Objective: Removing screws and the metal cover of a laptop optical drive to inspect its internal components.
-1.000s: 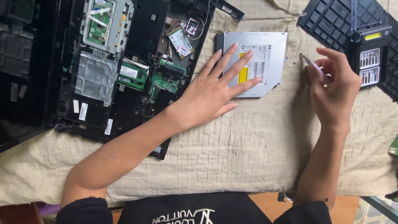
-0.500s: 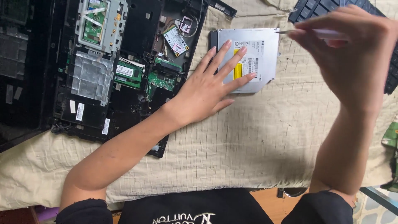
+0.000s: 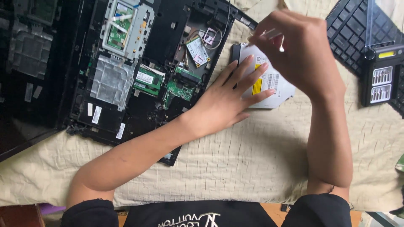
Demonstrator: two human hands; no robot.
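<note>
Head view: two bare hands work over a silver optical drive (image 3: 273, 90) lying on a quilted beige cloth (image 3: 235, 164).

Left hand (image 3: 229, 98) lies flat with fingers spread, its fingertips pressing the drive's top, grasping nothing. Right hand (image 3: 301, 54) hovers above the drive's far edge, its grip pinched around a thin screwdriver (image 3: 269, 34). Just left of the drive sits an opened laptop base (image 3: 143, 71) with green circuit boards exposed. At far right, a black keyboard (image 3: 357, 29) and a bit case (image 3: 381, 77) rest on the cloth.
</note>
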